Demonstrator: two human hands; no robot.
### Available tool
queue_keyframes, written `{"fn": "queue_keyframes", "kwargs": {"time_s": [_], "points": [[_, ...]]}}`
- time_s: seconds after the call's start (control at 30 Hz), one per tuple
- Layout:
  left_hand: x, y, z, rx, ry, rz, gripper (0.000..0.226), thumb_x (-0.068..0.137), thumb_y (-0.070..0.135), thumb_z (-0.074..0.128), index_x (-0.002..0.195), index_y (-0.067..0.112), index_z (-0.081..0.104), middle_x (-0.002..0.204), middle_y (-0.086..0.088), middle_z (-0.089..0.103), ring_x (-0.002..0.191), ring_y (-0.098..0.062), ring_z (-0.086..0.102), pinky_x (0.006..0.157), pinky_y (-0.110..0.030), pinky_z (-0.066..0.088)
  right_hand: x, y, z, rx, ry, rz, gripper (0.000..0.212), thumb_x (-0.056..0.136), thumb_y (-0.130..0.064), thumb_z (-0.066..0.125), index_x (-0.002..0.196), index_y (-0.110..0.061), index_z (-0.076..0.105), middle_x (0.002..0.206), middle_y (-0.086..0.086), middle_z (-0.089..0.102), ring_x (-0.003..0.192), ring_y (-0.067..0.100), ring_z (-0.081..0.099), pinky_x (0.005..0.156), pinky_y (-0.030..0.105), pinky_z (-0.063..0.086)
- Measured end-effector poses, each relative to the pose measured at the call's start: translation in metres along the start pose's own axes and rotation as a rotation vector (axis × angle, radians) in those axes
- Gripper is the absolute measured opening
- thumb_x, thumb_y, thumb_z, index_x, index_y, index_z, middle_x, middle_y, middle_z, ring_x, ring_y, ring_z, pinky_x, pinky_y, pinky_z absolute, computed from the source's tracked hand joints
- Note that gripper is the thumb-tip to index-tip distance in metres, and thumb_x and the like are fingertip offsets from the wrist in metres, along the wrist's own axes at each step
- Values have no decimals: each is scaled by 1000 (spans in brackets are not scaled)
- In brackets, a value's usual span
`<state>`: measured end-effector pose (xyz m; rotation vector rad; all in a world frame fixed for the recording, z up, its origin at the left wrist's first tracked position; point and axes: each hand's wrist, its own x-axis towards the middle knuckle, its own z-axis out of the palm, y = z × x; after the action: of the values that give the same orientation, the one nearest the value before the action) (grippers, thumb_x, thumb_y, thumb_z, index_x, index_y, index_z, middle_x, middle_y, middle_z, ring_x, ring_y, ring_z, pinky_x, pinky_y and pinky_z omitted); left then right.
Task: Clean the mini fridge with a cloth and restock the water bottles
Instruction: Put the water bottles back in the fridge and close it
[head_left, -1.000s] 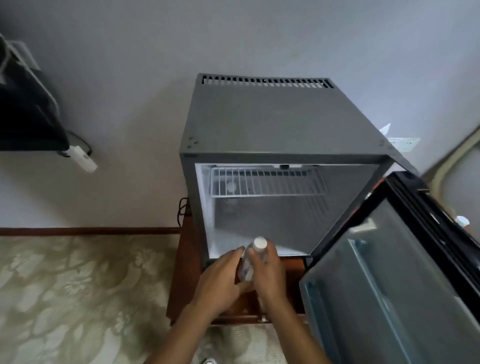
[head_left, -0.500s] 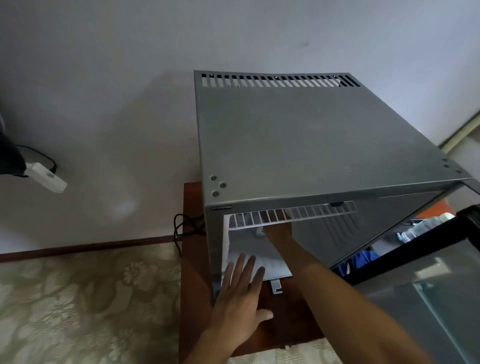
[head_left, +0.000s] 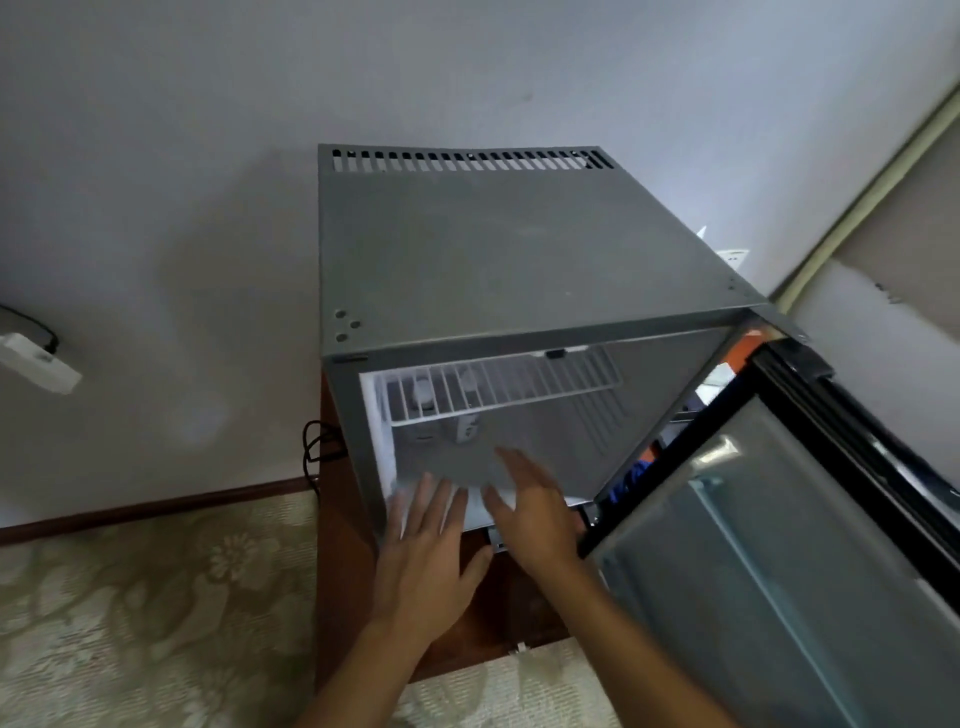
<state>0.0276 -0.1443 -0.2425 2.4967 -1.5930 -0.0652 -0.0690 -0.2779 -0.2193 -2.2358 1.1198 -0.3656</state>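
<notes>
Both hands, left hand (head_left: 426, 561) and right hand (head_left: 535, 512), have a flat-open, empty grip; water bottles (head_left: 422, 397) sit at 12 o'clock inside the mini fridge (head_left: 498, 260).

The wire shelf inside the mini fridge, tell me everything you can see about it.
The wire shelf is a white grid of thin parallel bars that looks like coated metal. It sits level, high in the open mini fridge, running from the left wall toward the right. Through its bars show two pale round caps, apparently bottles standing below it. Neither hand touches it.
</notes>
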Motion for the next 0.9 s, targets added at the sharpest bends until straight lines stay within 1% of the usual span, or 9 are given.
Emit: {"fn": "queue_keyframes", "kwargs": {"time_s": [0.07,0.17,0.23,0.37,0.53,0.63,0.7,0.8,0.9], "points": [[-11,15,-9,30,13,-11,74,95,68,38,151,20,47,161,-4,39,157,-23,16,125,-56,15,-42,5,-14,-93,49,-96,54,96,-44,57,147,-29,50,148,-4,52,136,16,47,106,29,38],[-37,46,-28,78,93,-45,77,90,63,41,151,18,48,163,-6,36,156,-26,16,123,-60,18,-89,9,-38,-80,127,-231,50,94,-44,56,141,-28,55,140,-6,57,131,15,51,106,34,46],[-57,64,-46,92,176,-80,79,88,62,40,152,16,47,165,-6,33,157,-26,16,123,-61,15,-112,6,-56,-83,182,-280,49,95,-44,55,142,-31,54,143,-7,55,135,17,48,106,36,47],[-123,139,-96,118,377,-136,79,85,56,42,153,17,45,166,-5,30,157,-27,13,123,-63,11,-192,11,-120,-55,318,-450,48,97,-43,55,144,-33,52,152,-6,50,148,21,36,109,44,47],[-190,257,-168,167,559,-80,77,84,39,34,158,18,36,168,-3,25,158,-27,6,124,-64,6,-298,24,-230,4,508,-673,48,94,-37,63,140,-26,60,148,2,55,146,27,39,115,45,40],[-195,318,-210,192,623,-16,76,85,39,37,157,16,36,167,-5,29,158,-28,9,122,-66,9,-319,33,-303,-27,536,-695,49,94,-38,61,141,-26,58,146,1,56,142,27,44,118,40,36],[-188,358,-231,209,653,32,75,85,40,35,156,16,38,165,-5,32,158,-29,12,121,-66,10,-321,43,-349,-53,515,-686,53,93,-40,58,144,-28,54,145,1,56,139,26,46,115,41,38],[-166,411,-250,235,686,104,71,90,48,37,154,15,41,163,-5,37,156,-29,18,122,-65,10,-315,66,-402,-73,585,-641,55,92,-43,57,145,-29,52,144,-1,57,137,22,47,111,43,42],[-134,462,-256,248,636,156,76,93,56,23,158,18,34,166,-4,30,157,-28,12,123,-63,6,-304,100,-439,-62,678,-572,55,93,-48,50,144,-27,54,143,-2,59,136,19,49,108,42,47]]}}
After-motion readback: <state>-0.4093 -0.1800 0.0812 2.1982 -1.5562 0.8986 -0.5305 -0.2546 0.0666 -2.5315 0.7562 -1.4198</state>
